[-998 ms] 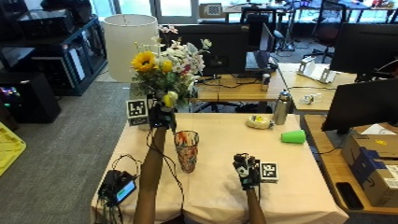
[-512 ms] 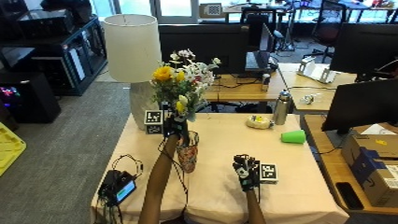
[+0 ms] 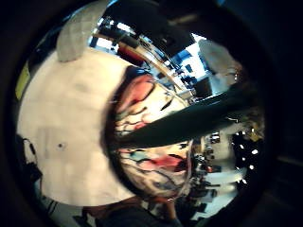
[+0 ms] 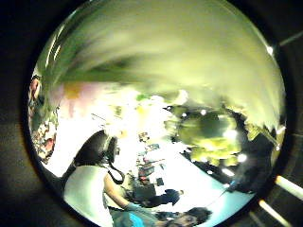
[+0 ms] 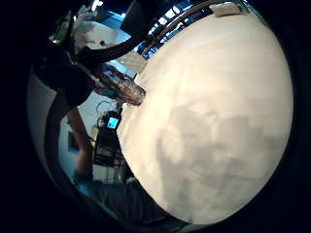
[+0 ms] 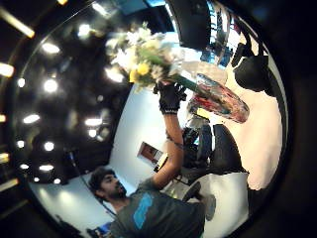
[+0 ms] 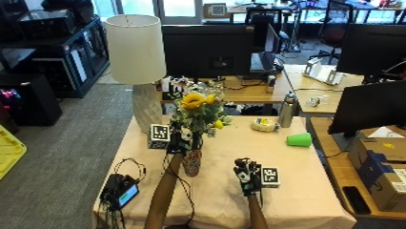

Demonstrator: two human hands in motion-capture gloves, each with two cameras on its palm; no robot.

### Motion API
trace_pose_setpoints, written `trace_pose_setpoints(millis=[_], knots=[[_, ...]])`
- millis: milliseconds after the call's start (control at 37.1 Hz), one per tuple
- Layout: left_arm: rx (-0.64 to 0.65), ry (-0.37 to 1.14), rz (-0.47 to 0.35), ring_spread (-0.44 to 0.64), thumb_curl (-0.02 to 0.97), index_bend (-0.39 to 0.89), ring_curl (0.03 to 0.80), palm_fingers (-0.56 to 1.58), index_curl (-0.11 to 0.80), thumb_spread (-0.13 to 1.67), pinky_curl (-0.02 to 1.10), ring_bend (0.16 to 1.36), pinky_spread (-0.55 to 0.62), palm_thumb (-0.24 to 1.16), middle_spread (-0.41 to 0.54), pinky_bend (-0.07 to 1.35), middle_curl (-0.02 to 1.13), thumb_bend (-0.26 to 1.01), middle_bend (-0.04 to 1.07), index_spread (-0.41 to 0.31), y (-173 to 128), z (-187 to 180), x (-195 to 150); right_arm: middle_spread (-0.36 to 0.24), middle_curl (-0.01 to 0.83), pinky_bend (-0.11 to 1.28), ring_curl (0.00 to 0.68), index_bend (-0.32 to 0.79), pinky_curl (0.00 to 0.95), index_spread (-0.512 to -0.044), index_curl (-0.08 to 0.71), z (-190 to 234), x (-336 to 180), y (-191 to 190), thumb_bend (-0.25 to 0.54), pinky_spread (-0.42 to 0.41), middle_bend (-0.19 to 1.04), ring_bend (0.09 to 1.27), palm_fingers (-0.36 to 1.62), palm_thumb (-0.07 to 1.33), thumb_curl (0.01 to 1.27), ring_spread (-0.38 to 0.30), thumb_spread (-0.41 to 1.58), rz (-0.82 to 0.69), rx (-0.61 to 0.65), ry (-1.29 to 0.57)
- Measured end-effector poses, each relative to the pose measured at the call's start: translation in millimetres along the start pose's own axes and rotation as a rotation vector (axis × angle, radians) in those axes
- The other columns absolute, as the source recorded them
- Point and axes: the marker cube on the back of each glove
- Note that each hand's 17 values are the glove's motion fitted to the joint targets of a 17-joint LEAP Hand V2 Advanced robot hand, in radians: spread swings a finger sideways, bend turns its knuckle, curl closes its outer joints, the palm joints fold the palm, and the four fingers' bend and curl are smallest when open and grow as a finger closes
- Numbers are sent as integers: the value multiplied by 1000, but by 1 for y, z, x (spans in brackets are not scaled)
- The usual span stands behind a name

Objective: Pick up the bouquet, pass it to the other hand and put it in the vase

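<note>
The bouquet [image 7: 198, 109] of yellow and white flowers stands upright over the patterned glass vase [image 7: 191, 163], its stems reaching down into the vase mouth. My left hand [image 7: 178, 141] grips the stems just above the rim. In the left little finger side palm view a dark stem [image 3: 189, 120] crosses the vase [image 3: 147, 137] close below. The right thumb side palm view shows the bouquet [image 6: 141, 54], the left hand [image 6: 171, 96] and the vase [image 6: 218, 99]. My right hand [image 7: 247, 175] lies open on the cloth-covered table [image 7: 285, 191], right of the vase, holding nothing.
A tall white lamp [image 7: 136, 62] stands at the table's back left. A metal bottle [image 7: 287, 109], a small round object [image 7: 263, 125] and a green cup [image 7: 299, 140] sit at the back right. A black device with cables [image 7: 120, 191] lies front left.
My left hand has carried the bouquet down and rightward from in front of the lamp to the vase, where its stems now enter the mouth. The right hand has stayed put.
</note>
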Motion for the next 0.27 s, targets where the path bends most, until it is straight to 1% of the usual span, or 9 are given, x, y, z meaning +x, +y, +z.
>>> trace_pose_setpoints(millis=[27,54,81,162,189,270], knots=[[8,-31,-54,24,626,-19,453,-6,210,634,458,720,172,674,98,638,427,-67,144,54,5,-2,-2,-167,467,332,408,118,364,-293,294,1,0,-1,-23,88,287,446,1031,878,559,-150,945,-21,-3,10],[16,-50,-89,63,617,-6,447,-26,200,654,453,727,212,666,128,645,411,-63,149,75,10,-4,-3,-167,467,329,409,117,365,-293,294,0,2,-1,-23,89,285,444,1032,878,559,-152,945,-41,-5,34],[26,-58,-104,109,605,13,431,-63,191,678,439,721,255,645,164,640,396,-66,158,100,15,-6,-2,-167,468,328,407,118,365,-294,294,0,5,-2,-23,90,282,439,1030,878,558,-153,945,-53,-5,68],[71,-55,-100,213,576,36,399,-112,167,725,410,725,353,617,254,639,368,-58,162,155,27,-16,4,-167,467,318,408,119,364,-294,294,2,6,-2,-23,101,276,433,1029,878,556,-156,945,-44,-2,124],[84,-52,-93,237,569,42,392,-117,162,737,403,728,378,613,276,636,363,-54,164,167,29,-19,5,-167,468,313,409,119,364,-294,295,2,6,-4,-23,103,275,432,1029,878,556,-157,945,-73,-2,138],[101,-47,-69,300,548,48,379,-122,143,764,392,734,437,604,327,646,348,-48,169,197,31,-24,3,-167,468,307,409,118,366,-295,294,-2,14,-13,-23,106,272,423,1031,879,554,-159,945,-234,-3,231]])
